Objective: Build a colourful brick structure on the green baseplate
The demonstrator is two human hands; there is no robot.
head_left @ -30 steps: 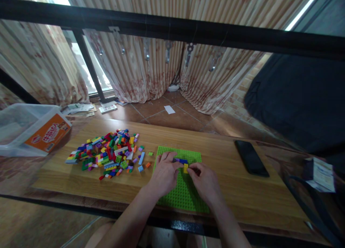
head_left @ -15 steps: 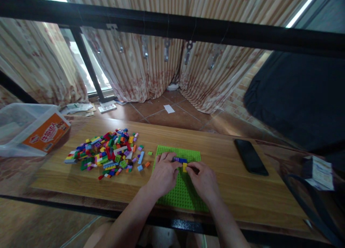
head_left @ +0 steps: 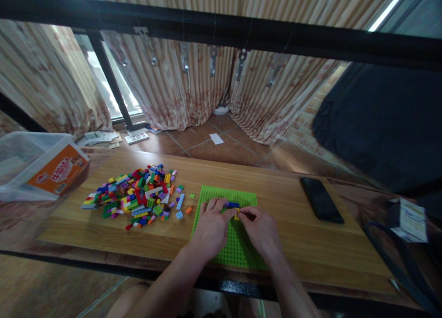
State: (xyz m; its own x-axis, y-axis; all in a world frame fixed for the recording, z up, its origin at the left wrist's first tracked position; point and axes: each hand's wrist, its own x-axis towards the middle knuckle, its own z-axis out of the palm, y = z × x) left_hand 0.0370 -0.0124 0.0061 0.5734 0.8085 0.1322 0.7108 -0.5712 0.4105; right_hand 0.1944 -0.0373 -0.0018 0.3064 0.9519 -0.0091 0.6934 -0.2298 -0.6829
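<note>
A green studded baseplate (head_left: 238, 256) lies under both my hands. Near its middle is a blue brick (head_left: 234, 205), with a yellow brick (head_left: 236, 217) just in front of it, mostly covered by my fingers. My left hand (head_left: 211, 223) rests over the plate with its fingers stretched out, one digit reaching to the top of the yellow brick. From the right, my right hand (head_left: 261, 228) pinches the yellow brick between thumb and forefinger. Whether the yellow brick sits fully on the studs cannot be seen.
A heap of mixed toy bricks (head_left: 138, 196) covers the table's left part, with several loose ones beside the plate. A clear plastic box (head_left: 34, 189) stands far left. A black phone (head_left: 321, 200) lies on the wooden table (head_left: 286, 249) at right.
My left hand's digit has moved right, from beside the blue brick onto the yellow one, which is now more covered. My right hand keeps its pinch in nearly the same place.
</note>
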